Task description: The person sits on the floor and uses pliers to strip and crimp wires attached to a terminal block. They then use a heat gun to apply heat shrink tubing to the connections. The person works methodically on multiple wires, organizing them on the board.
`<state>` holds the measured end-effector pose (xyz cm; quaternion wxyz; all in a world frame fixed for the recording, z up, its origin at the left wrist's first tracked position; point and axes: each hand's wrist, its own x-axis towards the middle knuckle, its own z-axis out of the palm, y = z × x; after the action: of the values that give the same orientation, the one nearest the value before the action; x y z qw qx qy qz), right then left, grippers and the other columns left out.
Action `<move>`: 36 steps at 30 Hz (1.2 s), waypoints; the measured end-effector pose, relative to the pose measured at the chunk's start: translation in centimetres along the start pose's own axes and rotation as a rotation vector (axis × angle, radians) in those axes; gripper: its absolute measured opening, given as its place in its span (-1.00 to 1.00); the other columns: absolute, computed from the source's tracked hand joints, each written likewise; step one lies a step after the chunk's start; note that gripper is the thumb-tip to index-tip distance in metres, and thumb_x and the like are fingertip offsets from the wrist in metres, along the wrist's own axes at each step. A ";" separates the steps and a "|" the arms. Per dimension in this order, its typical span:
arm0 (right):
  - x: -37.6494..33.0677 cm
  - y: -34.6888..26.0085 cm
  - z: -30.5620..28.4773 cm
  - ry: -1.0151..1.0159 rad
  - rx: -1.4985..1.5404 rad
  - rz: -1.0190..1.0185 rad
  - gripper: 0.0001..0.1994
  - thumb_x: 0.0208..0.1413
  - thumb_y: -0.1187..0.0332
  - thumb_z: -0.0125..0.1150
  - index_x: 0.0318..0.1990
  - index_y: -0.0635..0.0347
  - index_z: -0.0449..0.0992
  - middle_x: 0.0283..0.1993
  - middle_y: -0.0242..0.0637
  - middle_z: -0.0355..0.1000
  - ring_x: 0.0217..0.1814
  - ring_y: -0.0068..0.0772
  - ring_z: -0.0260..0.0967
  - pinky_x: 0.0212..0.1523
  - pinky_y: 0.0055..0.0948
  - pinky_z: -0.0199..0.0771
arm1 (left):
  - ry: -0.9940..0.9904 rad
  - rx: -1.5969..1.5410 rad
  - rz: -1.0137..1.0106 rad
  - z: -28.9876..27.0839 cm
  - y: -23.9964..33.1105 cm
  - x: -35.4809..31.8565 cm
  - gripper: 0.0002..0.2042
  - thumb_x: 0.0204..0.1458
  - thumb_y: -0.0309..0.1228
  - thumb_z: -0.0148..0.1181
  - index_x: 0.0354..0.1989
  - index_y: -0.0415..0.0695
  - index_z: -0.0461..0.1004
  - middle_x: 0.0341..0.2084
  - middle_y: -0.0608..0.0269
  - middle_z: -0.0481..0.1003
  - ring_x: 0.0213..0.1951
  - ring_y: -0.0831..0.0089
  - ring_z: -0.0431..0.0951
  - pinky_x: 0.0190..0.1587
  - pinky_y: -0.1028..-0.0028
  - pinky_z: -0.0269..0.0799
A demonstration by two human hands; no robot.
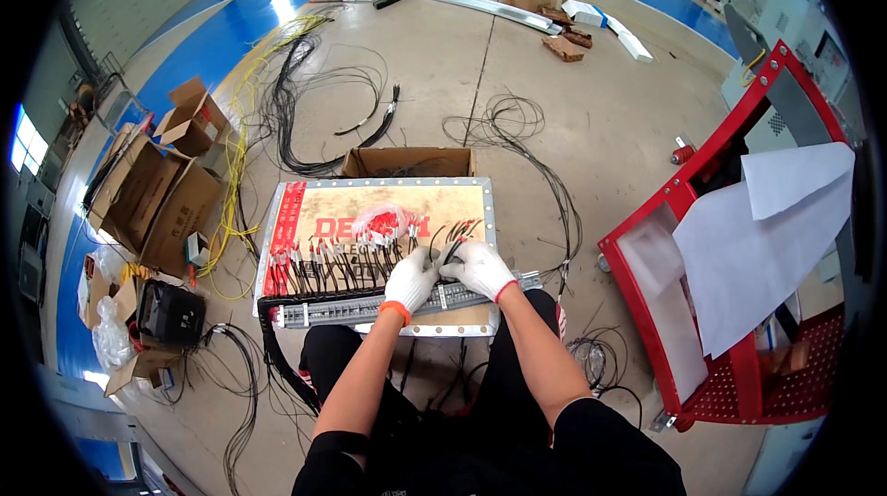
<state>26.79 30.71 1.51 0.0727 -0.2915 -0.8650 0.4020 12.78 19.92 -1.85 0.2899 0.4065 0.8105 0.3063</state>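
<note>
Both my hands wear white knit gloves and meet over a grey rail of terminal blocks (333, 312). My left hand (413, 280) is closed, fingertips bent in toward black wires (447, 260). Opposite it, my right hand (479, 271) is closed around the same black wires. Exactly where the wire ends sit between the fingers is hidden. A row of black wires with white-and-red tips (323, 265) stands up along the rail on the left. Behind them lies a clear plastic bag of small red parts (384, 221). All this rests on a cardboard-topped board with a metal edge (490, 219).
A red tool cart (637, 237) with white paper sheets (762, 237) stands at right. Open cardboard boxes (157, 200) and a black case (171, 313) sit at left. Black cable coils (286, 117) and yellow cable (242, 145) spread across the floor. Long metal strips (471, 5) lie beyond.
</note>
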 end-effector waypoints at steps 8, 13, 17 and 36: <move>0.0 -0.9 1.7 0.036 -0.340 -0.037 -0.70 0.01 0.19 0.28 -0.18 0.19 0.57 -0.32 0.02 0.56 -0.20 0.09 0.54 -0.15 -0.01 0.53 | 0.166 -0.588 0.221 -0.2 0.2 -0.2 -0.81 0.17 -0.56 0.12 -0.07 -0.28 0.53 -0.33 0.27 0.54 -0.30 0.56 0.53 -0.21 0.48 0.47; 1.5 0.5 2.7 0.043 -0.439 -0.015 -0.74 -0.11 0.19 0.37 -0.36 0.19 0.61 -0.36 0.04 0.55 -0.23 0.09 0.54 -0.18 -0.03 0.54 | 0.127 -0.698 0.053 -2.6 1.9 1.1 -0.80 0.20 -0.55 0.08 -0.02 -0.21 0.47 -0.35 0.38 0.50 -0.38 0.65 0.43 -0.29 0.60 0.40; 1.5 0.1 2.9 0.087 -0.411 -0.034 -0.76 -0.14 0.24 0.37 -0.41 0.24 0.59 -0.37 0.06 0.54 -0.23 0.11 0.54 -0.19 -0.04 0.54 | 0.378 -0.252 0.255 -2.4 1.5 -0.4 -0.71 0.16 -0.49 0.17 0.05 -0.22 0.42 -0.25 0.13 0.60 -0.27 0.34 0.61 -0.18 0.38 0.52; 2.8 -1.4 0.9 0.644 -0.287 -0.179 -0.77 0.05 0.38 0.29 -0.11 0.13 0.56 -0.33 -0.08 0.58 -0.29 -0.01 0.56 -0.23 -0.13 0.55 | 0.183 0.320 0.394 -1.6 1.6 -5.4 -0.80 0.11 -0.23 0.17 -0.31 -0.11 0.51 -0.40 0.13 0.55 -0.26 0.13 0.58 -0.18 0.16 0.50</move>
<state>23.60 31.00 1.64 0.3349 -0.3336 -0.8673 0.1563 15.13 15.73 1.49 0.0826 0.5677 0.7766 0.2604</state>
